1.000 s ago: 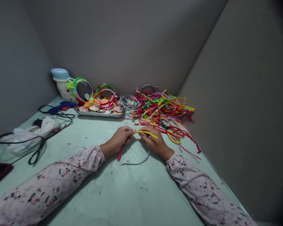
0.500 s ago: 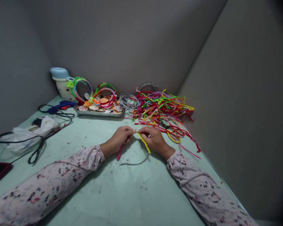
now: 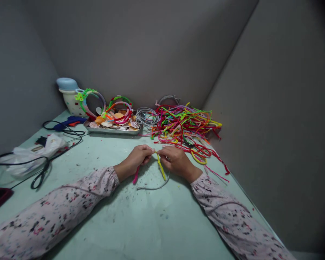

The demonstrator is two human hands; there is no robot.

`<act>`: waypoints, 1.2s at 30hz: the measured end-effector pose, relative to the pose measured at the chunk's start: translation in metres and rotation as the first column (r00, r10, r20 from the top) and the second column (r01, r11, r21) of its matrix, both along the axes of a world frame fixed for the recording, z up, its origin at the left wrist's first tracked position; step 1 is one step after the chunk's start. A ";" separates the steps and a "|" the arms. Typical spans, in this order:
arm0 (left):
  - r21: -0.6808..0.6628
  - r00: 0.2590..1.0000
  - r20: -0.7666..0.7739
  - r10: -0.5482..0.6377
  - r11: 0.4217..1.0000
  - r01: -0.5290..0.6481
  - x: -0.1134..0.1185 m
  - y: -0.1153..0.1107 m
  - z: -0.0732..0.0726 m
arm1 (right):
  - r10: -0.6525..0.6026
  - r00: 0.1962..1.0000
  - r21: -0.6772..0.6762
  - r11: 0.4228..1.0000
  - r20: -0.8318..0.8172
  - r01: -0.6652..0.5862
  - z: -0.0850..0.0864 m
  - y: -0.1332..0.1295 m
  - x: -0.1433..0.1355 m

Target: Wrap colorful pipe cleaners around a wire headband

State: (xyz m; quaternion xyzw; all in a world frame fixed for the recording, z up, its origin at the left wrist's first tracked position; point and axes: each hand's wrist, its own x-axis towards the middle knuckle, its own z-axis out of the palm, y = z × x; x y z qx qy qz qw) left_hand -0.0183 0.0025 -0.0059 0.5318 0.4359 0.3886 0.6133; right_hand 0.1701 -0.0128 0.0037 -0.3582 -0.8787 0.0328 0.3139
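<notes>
My left hand (image 3: 139, 157) is closed in a pinch at the top of a yellow pipe cleaner (image 3: 160, 167). A pink pipe cleaner end (image 3: 135, 176) hangs out below that hand. My right hand (image 3: 176, 159) pinches the yellow strand close to the left fingertips, and the exact grip between its fingers is partly hidden. From the low end of the yellow strand a bare grey wire (image 3: 153, 188) curves leftward over the table. Whether the yellow is wound on that wire near my fingers is too small to tell.
Behind my hands lies a heap of coloured pipe cleaners (image 3: 186, 122). Coiled grey wire (image 3: 147, 116) sits beside a metal tray (image 3: 113, 131) with shells and decorated hoops. A blue-lidded cup (image 3: 69, 97), a glue gun (image 3: 67, 122), black cable (image 3: 47, 162) and a plastic bag (image 3: 29, 159) are at left.
The yellow pipe cleaner's loose end has swung left and hangs more steeply, and the grey wire has shifted slightly left with it. My hands stay pinched together in nearly the same place.
</notes>
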 end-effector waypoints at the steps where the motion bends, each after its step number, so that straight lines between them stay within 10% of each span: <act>1: -0.002 1.000 -0.003 -0.005 1.000 0.005 0.000 0.000 0.000 | 0.007 0.998 -0.035 0.999 -0.057 -0.009 0.000 0.001 0.000; 15: -0.002 0.999 -0.034 -0.037 0.999 0.037 0.001 -0.005 0.009 | -0.214 0.878 -0.572 0.816 -0.427 -0.079 0.004 0.005 -0.009; 36: -0.020 0.999 -0.032 -0.036 0.999 0.036 0.002 -0.003 0.007 | -0.157 0.956 -0.557 0.830 -0.247 -0.008 0.008 0.005 -0.006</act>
